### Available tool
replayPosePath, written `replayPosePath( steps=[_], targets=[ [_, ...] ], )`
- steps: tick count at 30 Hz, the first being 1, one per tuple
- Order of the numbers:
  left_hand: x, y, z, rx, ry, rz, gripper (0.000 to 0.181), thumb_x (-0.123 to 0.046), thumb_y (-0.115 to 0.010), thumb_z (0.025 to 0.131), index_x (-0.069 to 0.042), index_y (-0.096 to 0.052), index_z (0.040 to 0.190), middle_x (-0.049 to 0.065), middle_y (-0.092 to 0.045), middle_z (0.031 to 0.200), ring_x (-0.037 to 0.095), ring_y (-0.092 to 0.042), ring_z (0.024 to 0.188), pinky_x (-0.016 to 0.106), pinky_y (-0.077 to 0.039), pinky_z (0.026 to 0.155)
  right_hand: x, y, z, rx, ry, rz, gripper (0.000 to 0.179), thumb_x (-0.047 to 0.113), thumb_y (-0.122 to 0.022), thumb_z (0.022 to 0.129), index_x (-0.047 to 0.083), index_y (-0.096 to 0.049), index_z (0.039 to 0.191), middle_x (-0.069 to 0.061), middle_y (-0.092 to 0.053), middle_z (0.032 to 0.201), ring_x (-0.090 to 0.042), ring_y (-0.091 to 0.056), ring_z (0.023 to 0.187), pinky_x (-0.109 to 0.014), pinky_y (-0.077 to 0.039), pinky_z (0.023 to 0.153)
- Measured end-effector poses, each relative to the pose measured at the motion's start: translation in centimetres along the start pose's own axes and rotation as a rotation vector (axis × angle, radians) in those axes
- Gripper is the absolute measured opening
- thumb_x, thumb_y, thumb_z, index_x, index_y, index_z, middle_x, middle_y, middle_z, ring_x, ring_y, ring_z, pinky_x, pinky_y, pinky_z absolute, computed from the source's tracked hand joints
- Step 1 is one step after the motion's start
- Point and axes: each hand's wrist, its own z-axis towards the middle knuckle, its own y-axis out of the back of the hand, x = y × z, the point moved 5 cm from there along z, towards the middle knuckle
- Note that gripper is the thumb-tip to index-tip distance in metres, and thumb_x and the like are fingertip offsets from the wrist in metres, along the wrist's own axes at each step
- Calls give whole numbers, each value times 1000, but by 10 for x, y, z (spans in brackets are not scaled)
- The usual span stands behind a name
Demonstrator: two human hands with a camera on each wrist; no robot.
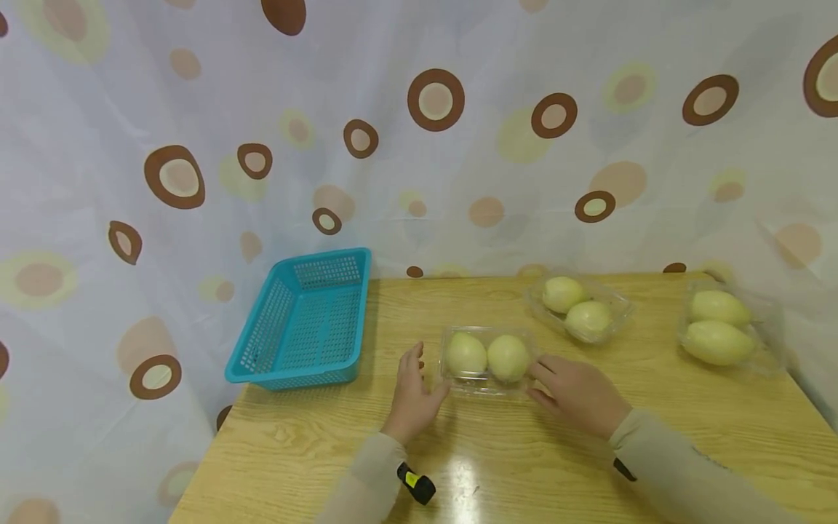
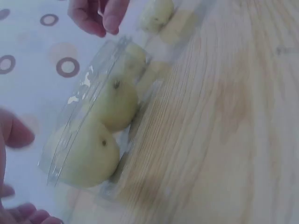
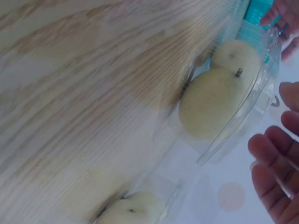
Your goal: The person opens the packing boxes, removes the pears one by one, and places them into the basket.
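Note:
A clear plastic clamshell box (image 1: 487,387) holding two pale yellow fruits (image 1: 466,354) sits on the wooden table between both hands. To its left is my left hand (image 1: 415,397), fingers extended and thumb toward the near left corner. The left wrist view shows a gap between that hand's thumb (image 2: 18,133) and the box. On the other side, my right hand (image 1: 579,393) has its fingertips right at the box's right edge. Its loosely bent fingers (image 3: 275,149) appear beside the box in the right wrist view, gripping nothing. Small dark stem ends mark the fruits.
A blue perforated plastic basket (image 1: 314,375) stands at the table's back left. Two more clear boxes with pale yellow fruits, one at the back (image 1: 612,306) and one at the far right (image 1: 772,342), lie on the table. A patterned curtain (image 1: 393,182) hangs behind the table.

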Motion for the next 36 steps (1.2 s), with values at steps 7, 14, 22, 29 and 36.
replayPosePath(
  steps=[7,14,22,29,36],
  targets=[
    [11,-18,-15,-5,260,-282,58,-16,-62,89,8,-36,134,13,-56,102,20,-58,83,31,-50,68,-6,-1,-5,-26,87,78,16,24,-76,82,13,-67,91,4,-60,85,-8,-57,69,-25,-50,57],
    [9,-57,-26,184,469,-777,25,-10,-57,91,11,-55,104,10,-61,79,16,-62,65,28,-55,65,-10,-2,-6,-31,128,83,19,21,-80,78,11,-70,90,3,-62,87,-11,-58,72,-28,-52,61],
    [-6,-97,-23,336,594,-1033,26,-14,-58,92,8,-64,104,14,-67,89,25,-68,84,39,-54,85,-13,-10,-6,-3,138,93,24,16,-85,67,14,-70,86,5,-62,87,-10,-59,74,-28,-52,63],
    [-10,-112,-15,297,617,-1079,22,-11,-58,92,7,-66,103,13,-67,88,21,-67,83,35,-54,84,-12,-13,-6,3,149,109,23,14,-85,67,13,-71,85,4,-62,86,-11,-60,73,-29,-52,64],
    [-13,-117,-12,258,609,-1074,20,-11,-61,90,5,-67,99,8,-67,83,16,-66,75,26,-55,72,-13,-14,-6,3,148,80,20,13,-84,66,14,-70,80,5,-61,81,-9,-58,69,-27,-51,60]
  ],
)
